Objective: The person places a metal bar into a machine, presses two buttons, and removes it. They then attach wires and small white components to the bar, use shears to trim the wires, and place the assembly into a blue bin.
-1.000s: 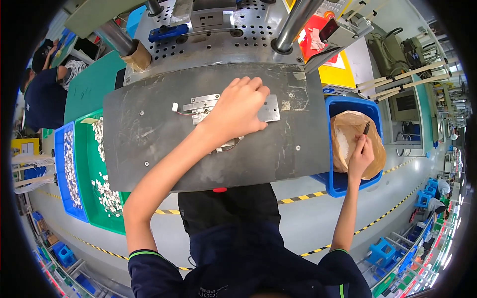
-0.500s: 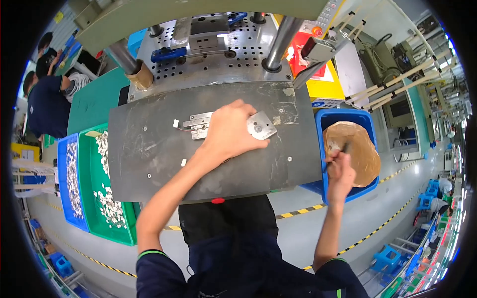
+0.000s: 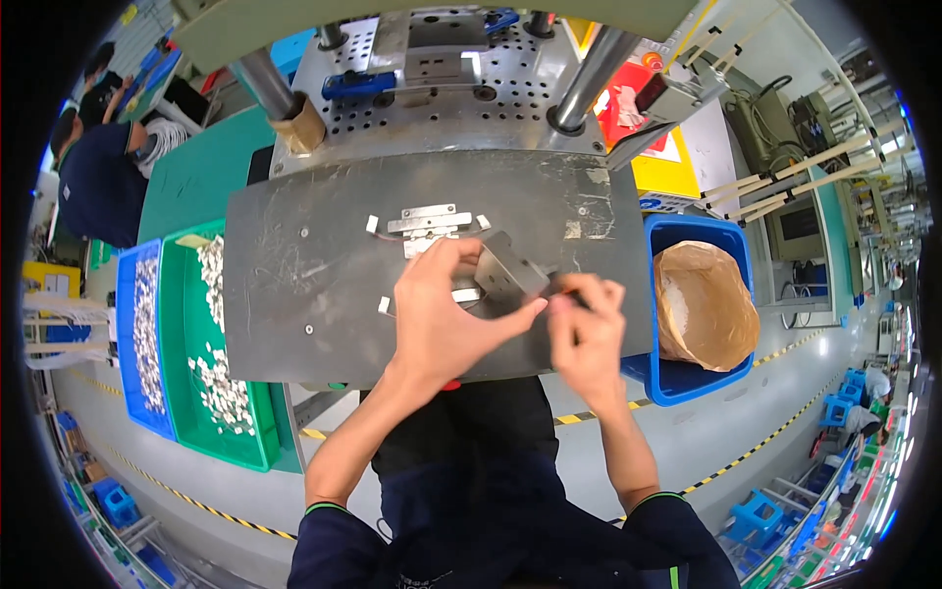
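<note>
My left hand grips a grey metal block with small holes in its side, lifted and tilted over the dark work plate. My right hand is closed in a pinch close to the block's right corner, on a slim dark tool that is blurred; its exact kind does not show. Beyond the left hand a silver metal fixture lies on the plate. Small white connectors lie about it: one at its left, one at its right, another beside my left hand.
A blue bin lined with a brown paper bag stands at the right. At the left are a green tray and a blue tray of small white parts. A press with steel posts rises behind the plate. Another person sits far left.
My right hand has come left from over the bag to the metal block. The left hand has lifted and tilted the block toward me, uncovering more of the fixture and connectors.
</note>
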Action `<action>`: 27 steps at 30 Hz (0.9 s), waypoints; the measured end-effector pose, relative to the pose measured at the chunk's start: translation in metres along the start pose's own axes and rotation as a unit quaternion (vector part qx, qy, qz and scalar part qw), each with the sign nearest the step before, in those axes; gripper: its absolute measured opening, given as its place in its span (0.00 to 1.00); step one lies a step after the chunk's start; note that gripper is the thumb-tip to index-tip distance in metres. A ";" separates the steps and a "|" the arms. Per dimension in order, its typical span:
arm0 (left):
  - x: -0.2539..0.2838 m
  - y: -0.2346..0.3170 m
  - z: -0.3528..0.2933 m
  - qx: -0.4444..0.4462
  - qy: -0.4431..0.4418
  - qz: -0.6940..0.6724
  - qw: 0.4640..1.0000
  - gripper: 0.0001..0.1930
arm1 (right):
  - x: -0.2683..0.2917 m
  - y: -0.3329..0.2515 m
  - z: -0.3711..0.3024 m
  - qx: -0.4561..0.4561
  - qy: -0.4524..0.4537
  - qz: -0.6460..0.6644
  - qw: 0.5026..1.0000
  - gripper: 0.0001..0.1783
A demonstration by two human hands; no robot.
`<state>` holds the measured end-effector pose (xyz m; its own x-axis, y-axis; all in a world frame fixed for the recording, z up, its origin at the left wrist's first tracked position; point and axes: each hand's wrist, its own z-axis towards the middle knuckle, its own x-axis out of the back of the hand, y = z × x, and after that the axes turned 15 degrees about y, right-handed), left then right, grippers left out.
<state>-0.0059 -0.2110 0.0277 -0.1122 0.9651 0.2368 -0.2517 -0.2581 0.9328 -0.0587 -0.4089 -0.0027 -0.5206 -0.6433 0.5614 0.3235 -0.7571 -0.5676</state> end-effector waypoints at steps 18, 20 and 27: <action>0.066 -0.037 -0.054 -0.196 -0.120 0.221 0.948 0.31 | 0.089 0.173 -0.032 -0.175 0.097 -0.157 0.967 0.16; 0.063 -0.037 -0.053 -0.206 -0.131 0.212 0.946 0.31 | 0.054 0.104 0.003 0.018 0.069 -0.134 0.988 0.07; 0.070 -0.045 -0.062 -0.179 -0.125 0.216 0.952 0.34 | -0.021 0.042 0.034 0.074 -0.011 -0.070 0.995 0.17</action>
<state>-0.0621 -0.1345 -0.0147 -0.0576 0.7344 0.6763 -0.5507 -0.5884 0.5920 -0.0078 -0.4309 -0.0177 -0.5524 -0.5314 0.6422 0.3623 -0.8469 -0.3892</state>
